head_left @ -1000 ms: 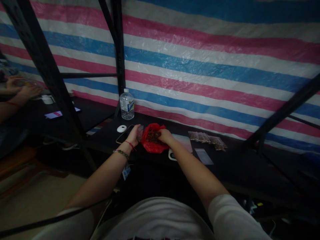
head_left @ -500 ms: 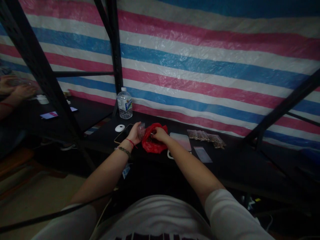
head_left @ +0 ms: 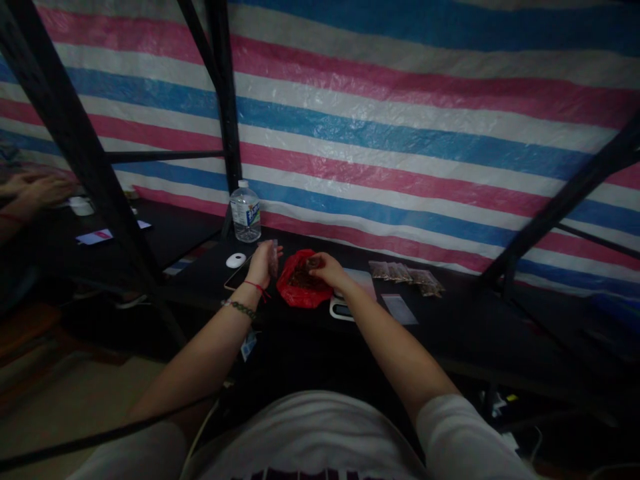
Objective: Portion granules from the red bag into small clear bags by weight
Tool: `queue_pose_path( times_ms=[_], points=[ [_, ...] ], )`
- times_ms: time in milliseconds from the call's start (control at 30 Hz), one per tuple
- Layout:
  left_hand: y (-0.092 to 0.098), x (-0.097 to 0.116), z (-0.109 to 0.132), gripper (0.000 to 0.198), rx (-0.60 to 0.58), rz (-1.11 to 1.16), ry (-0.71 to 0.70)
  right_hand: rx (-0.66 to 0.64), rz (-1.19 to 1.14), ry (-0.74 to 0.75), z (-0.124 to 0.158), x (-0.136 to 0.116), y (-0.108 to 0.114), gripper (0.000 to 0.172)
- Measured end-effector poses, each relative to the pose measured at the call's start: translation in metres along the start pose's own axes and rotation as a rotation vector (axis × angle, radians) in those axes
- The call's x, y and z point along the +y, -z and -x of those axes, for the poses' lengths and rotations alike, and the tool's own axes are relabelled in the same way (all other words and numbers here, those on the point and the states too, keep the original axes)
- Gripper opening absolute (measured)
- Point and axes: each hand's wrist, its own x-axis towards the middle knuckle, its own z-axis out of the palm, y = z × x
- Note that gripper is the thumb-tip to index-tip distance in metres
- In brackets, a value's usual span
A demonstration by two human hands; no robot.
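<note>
My left hand (head_left: pixel 260 265) is closed on a small clear plastic bag (head_left: pixel 274 259), held upright to the left of a red plastic bag (head_left: pixel 295 298). The red bag lies open on the black table, with dark brown loose bits (head_left: pixel 301 275) inside. At its right rim, my right hand (head_left: pixel 327 270) has its fingers pinched together over the opening. What they pinch is small and dim, and I cannot make it out. Just right of the red bag, partly under my right forearm, sits a white digital scale (head_left: pixel 341 311).
Several filled clear bags (head_left: pixel 407 277) lie to the right, near a flat clear bag (head_left: pixel 399 309). At the left are a large water bottle (head_left: pixel 245 212), a white round object (head_left: pixel 235 260) and a phone (head_left: pixel 237 277). A black post (head_left: pixel 100 147) separates off another person's hands (head_left: pixel 37 190).
My right hand has come up and slightly right from inside the red bag, whose opening now shows more of the brown bits. The small clear bag has moved a little left with my left hand.
</note>
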Motion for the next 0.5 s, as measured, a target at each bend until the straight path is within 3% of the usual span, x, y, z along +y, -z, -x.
queue_pose_path(
  times_ms=[100,233,367,500],
  points=[
    [-0.006,0.001,0.009,0.020,-0.066,-0.034,-0.095,0.053,-0.011,0.038,0.006,0.002,0.007,0.038],
    [-0.002,-0.002,0.016,0.025,-0.084,-0.097,-0.096,0.001,0.050,0.029,0.012,0.005,0.011,0.036],
    [0.010,-0.007,0.003,0.023,-0.017,-0.110,0.034,-0.028,0.291,-0.016,0.010,0.004,0.007,0.031],
    [0.011,-0.012,-0.016,0.023,-0.136,-0.045,0.221,-0.058,0.402,-0.023,-0.002,-0.001,-0.006,0.017]
  ],
)
